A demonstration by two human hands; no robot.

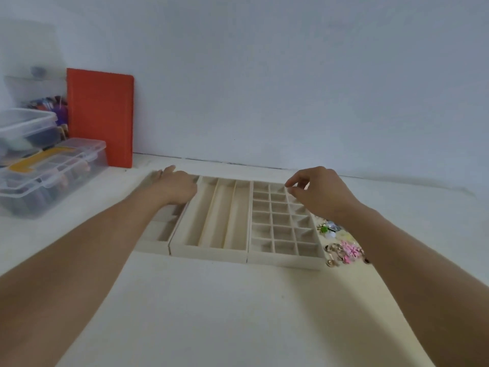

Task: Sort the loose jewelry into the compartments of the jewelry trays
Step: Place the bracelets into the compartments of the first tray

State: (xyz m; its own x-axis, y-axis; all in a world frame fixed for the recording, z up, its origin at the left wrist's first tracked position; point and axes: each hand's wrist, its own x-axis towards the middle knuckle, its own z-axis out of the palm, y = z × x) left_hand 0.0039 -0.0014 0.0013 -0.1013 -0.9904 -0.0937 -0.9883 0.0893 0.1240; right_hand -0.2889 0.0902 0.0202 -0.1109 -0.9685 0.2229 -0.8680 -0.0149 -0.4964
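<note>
Three beige jewelry trays sit side by side on the white table. The left tray (158, 235) has a few wide compartments, the middle tray (209, 252) has long slots, and the right tray (285, 258) is a grid of small squares. All visible compartments look empty. A pile of loose jewelry (342, 246), pink, green and gold, lies against the grid tray's right side, partly hidden by my right forearm. My left hand (174, 187) rests flat on the left tray's far end. My right hand (321, 194) hovers over the grid tray's far right corner, thumb and forefinger tips close together; anything pinched between them is too small to make out.
Clear plastic storage boxes (50, 176) with coloured contents are stacked at the far left. An orange-red board (100, 115) leans upright against the pale wall behind them. The table's near half stretches between my forearms.
</note>
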